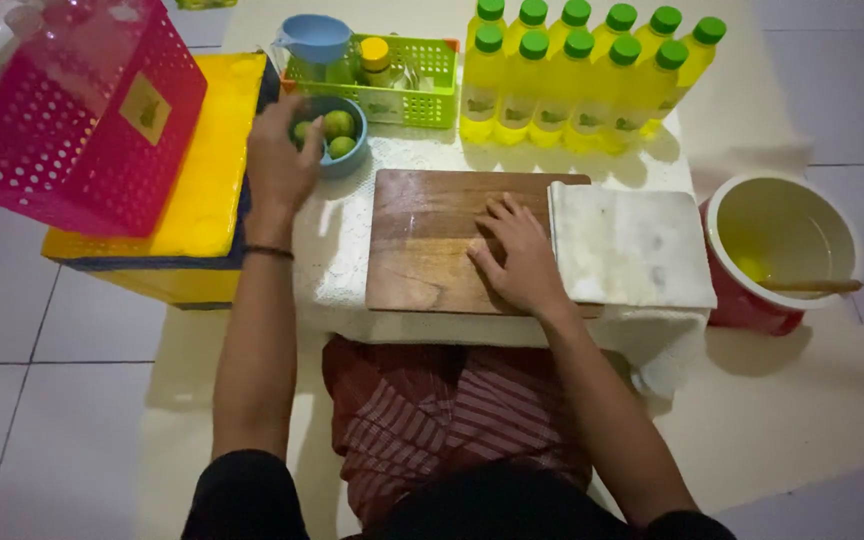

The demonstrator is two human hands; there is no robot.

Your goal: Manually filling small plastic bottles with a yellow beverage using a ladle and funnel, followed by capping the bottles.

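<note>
Twelve or so yellow bottles (577, 85) with green caps stand in rows at the back of the low surface (337, 250), the biggest group I see from up here. Left of it a pink perforated basket (82, 120) sits tilted on a yellow box (202, 190); off to the right stands a red-sided bucket (782, 250) with a wooden stick across it. Nearer me lies a wooden cutting board (422, 245), with a white cloth (632, 245) overlapping its right end. My right hand (517, 255) rests flat on the board, fingers spread and holding nothing. Behind that sit a green basket (402, 80) and a blue jug (314, 38). My left hand (280, 160) reaches into the small blue bowl (347, 150), fingers curled around one of the green limes (340, 125); whether they have truly clamped on it I cannot tell. I judge the limes light, firm and smooth, liable to roll, best pinched across the middle.
</note>
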